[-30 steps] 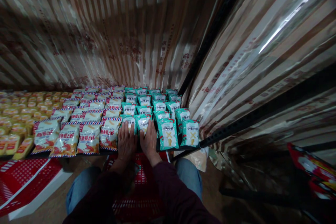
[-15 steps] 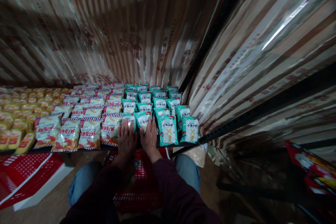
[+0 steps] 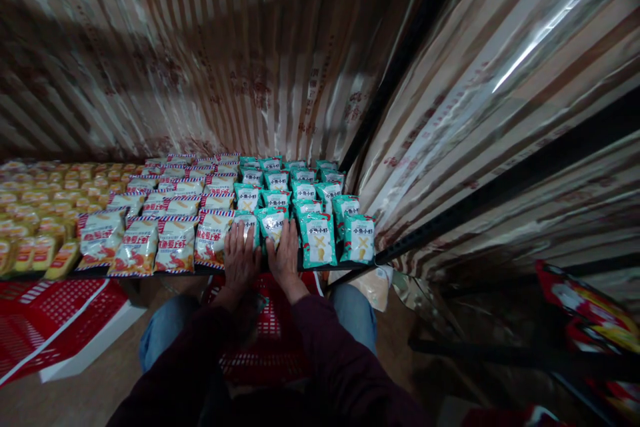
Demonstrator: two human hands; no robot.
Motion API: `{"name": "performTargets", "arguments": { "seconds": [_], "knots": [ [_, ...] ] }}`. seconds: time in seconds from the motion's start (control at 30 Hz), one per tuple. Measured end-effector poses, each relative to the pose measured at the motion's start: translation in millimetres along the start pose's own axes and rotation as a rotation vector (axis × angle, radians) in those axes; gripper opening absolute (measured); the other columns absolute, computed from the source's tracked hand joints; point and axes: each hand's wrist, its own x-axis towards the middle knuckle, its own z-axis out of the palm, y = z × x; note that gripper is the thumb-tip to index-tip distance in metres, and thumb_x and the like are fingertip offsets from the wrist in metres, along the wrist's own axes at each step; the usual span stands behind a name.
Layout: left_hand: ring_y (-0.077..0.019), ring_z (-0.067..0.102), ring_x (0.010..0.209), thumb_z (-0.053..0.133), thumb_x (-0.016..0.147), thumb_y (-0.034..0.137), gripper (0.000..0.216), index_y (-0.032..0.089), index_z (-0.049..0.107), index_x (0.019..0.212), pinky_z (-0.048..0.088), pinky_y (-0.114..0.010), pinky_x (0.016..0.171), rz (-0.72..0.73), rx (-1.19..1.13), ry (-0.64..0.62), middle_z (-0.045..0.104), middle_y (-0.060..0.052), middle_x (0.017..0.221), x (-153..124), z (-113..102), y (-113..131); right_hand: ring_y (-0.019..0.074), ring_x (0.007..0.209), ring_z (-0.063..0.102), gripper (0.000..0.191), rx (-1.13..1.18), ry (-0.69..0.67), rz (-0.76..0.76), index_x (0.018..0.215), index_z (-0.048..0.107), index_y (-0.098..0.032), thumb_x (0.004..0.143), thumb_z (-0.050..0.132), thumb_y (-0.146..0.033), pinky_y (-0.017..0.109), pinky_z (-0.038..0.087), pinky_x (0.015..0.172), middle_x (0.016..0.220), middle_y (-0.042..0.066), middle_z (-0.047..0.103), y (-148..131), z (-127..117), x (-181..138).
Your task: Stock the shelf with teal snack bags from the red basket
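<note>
My left hand (image 3: 242,259) lies with its fingers stretched out against the front of a teal snack bag (image 3: 247,221) at the shelf's front edge. Beside it, my right hand (image 3: 284,257), fingers also extended, rests on the neighbouring teal-and-white snack bag (image 3: 273,225). Both palms face the bags, and the hands partly cover them. More bags of the same kind stand in rows behind. One front teal bag (image 3: 319,240) is just right of my right hand; a white snack bag with red lettering (image 3: 212,237) is left of my left hand.
The black shelf edge (image 3: 200,267) runs across, with yellow packs (image 3: 37,250) at its left end. Below are a red basket (image 3: 270,353) between my knees and another red basket (image 3: 55,320). Black frame bars (image 3: 395,250) and plastic sheeting (image 3: 465,167) stand right.
The head view has tilted slightly, so the shelf sits a little higher and its left part further right. Both hands stay on the same teal bags.
</note>
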Motion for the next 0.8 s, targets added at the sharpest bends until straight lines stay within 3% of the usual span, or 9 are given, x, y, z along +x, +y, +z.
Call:
{"name": "performTargets", "arguments": {
  "seconds": [0.2,0.37,0.6,0.8],
  "knots": [
    [-0.0335,0.014,0.146,0.039,0.094,0.018,0.055,0.013,0.026,0.147,0.03,-0.057,0.111,0.094,-0.164,-0.061,0.022,-0.021,0.155,-30,-12,18,0.0268,0.145,0.019,0.057,0.016,0.019,-0.076,0.15,0.018,-0.011,0.099,0.031,-0.033,0.053,0.032,0.111,0.154,0.02,0.026,-4,-21,-19],
    [-0.0312,0.016,0.146,0.038,0.093,0.012,0.061,0.018,0.017,0.151,0.036,-0.055,0.109,0.175,-0.286,-0.109,0.028,-0.019,0.154,-44,-10,50,0.0253,0.145,0.022,0.051,-0.02,0.035,-0.098,0.148,0.025,-0.014,0.099,0.026,-0.028,0.053,0.031,0.111,0.152,0.018,0.032,8,-38,-28],
    [-0.0277,0.017,0.146,0.033,0.093,0.008,0.064,0.014,0.008,0.151,0.042,-0.048,0.109,0.2,-0.475,-0.213,0.013,-0.021,0.158,-35,12,96,0.0272,0.145,0.019,0.053,-0.139,0.123,0.075,0.148,0.027,-0.013,0.098,0.031,-0.032,0.053,0.028,0.111,0.154,0.018,0.028,45,-74,-22],
    [-0.0316,0.01,0.146,0.032,0.092,0.008,0.065,0.013,0.005,0.151,0.039,-0.053,0.11,0.189,-0.411,-0.291,0.013,-0.024,0.156,-31,37,118,0.0293,0.141,0.027,0.058,-0.124,0.062,0.232,0.15,0.024,-0.014,0.098,0.028,-0.039,0.052,0.033,0.107,0.153,0.019,0.028,72,-73,-22]
  ]
}}
